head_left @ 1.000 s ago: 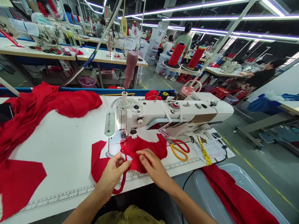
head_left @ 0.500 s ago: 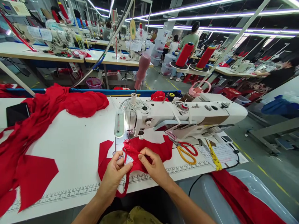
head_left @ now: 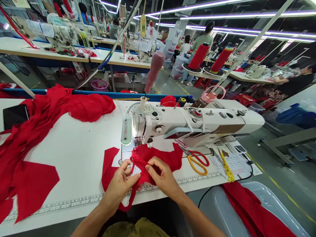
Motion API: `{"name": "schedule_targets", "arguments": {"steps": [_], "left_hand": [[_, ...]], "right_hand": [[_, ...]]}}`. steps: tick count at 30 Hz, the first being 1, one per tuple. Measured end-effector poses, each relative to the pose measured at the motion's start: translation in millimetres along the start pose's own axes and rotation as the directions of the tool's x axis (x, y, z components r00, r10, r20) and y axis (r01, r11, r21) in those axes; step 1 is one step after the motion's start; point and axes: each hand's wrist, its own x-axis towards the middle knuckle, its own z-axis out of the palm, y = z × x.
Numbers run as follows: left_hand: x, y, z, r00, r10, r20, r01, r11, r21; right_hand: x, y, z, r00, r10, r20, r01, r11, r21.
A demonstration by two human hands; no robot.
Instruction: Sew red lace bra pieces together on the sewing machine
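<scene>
A cut piece of red fabric (head_left: 163,156) lies in front of the sewing machine (head_left: 177,121), its gathered edge near the presser foot (head_left: 138,141). My left hand (head_left: 123,179) pinches the fabric's left side, where a narrow red strip (head_left: 132,197) loops down over the table edge. Beside its fingertips a small white label with print (head_left: 136,170) shows against the red. My right hand (head_left: 160,172) grips the same fabric between thumb and fingers, a little to the right. Orange and red handled scissors (head_left: 197,161) lie to the right of the fabric.
Red fabric (head_left: 49,121) is heaped along the left of the table, with a black phone (head_left: 16,117) on it. A yellow tape measure (head_left: 226,166) crosses a written sheet (head_left: 238,164) at right. Below stands a grey plastic bin (head_left: 217,204) holding red cloth. Co-workers sit and stand farther back.
The camera view has swung left, so the scene sits farther right. My hands keep hold of the fabric, and more of the white label shows between them.
</scene>
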Motion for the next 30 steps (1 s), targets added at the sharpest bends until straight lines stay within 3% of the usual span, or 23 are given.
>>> {"name": "schedule_targets", "arguments": {"steps": [2,4,6,7,9,11,13,14,17,19,22,26,30], "left_hand": [[-3.8,2.1,-7.8,0.993,-0.094,0.073,0.081,0.983,0.163],[-10.3,1.4,-21.2,0.984,-0.131,0.123,0.07,0.909,0.411],[-17.7,-2.9,-39.6,0.989,0.015,0.146,-0.111,0.728,0.677],[-20.9,-6.0,-50.0,0.974,0.154,0.166,-0.224,0.574,0.787],[-25.3,-12.6,-70.7,0.866,0.437,0.245,-0.351,0.182,0.918],[-26.5,-17.8,-87.7,0.726,0.596,0.344,-0.323,-0.146,0.935],[-24.8,-20.6,-97.6,0.646,0.64,0.415,-0.26,-0.327,0.909],[-23.1,-21.2,-99.7,0.629,0.638,0.444,-0.244,-0.38,0.892],[-16.1,-21.0,-98.2,0.617,0.592,0.519,-0.243,-0.484,0.841],[-11.7,-20.9,-95.2,0.603,0.561,0.567,-0.254,-0.539,0.803],[-8.9,-23.4,-94.3,0.589,0.58,0.563,-0.192,-0.576,0.795],[-8.3,-32.4,-98.4,0.606,0.675,0.421,-0.03,-0.51,0.86],[-1.6,-41.6,-99.6,0.635,0.717,0.289,0.018,-0.388,0.922]], "right_hand": [[1.7,2.6,-2.5,0.999,-0.035,-0.035,0.032,0.996,-0.079],[2.5,8.1,-8.3,0.988,-0.103,-0.116,0.078,0.977,-0.2],[1.9,15.7,-18.4,0.95,-0.232,-0.206,0.146,0.92,-0.363],[0.9,19.5,-24.7,0.921,-0.311,-0.235,0.179,0.873,-0.454],[-2.0,24.6,-37.9,0.859,-0.451,-0.243,0.209,0.742,-0.637],[-5.8,24.0,-47.8,0.841,-0.505,-0.194,0.178,0.596,-0.783],[-9.2,17.1,-49.7,0.854,-0.501,-0.142,0.154,0.504,-0.849],[-10.2,12.3,-46.9,0.861,-0.497,-0.105,0.178,0.488,-0.855],[-8.9,0.9,-26.6,0.866,-0.489,0.1,0.378,0.511,-0.772],[-4.5,1.6,-10.6,0.837,-0.478,0.267,0.513,0.517,-0.685],[2.7,14.4,3.1,0.784,-0.485,0.388,0.612,0.496,-0.616],[3.1,31.8,0.3,0.773,-0.497,0.394,0.626,0.494,-0.603],[-1.2,33.0,-6.0,0.769,-0.49,0.411,0.634,0.503,-0.587]]}}
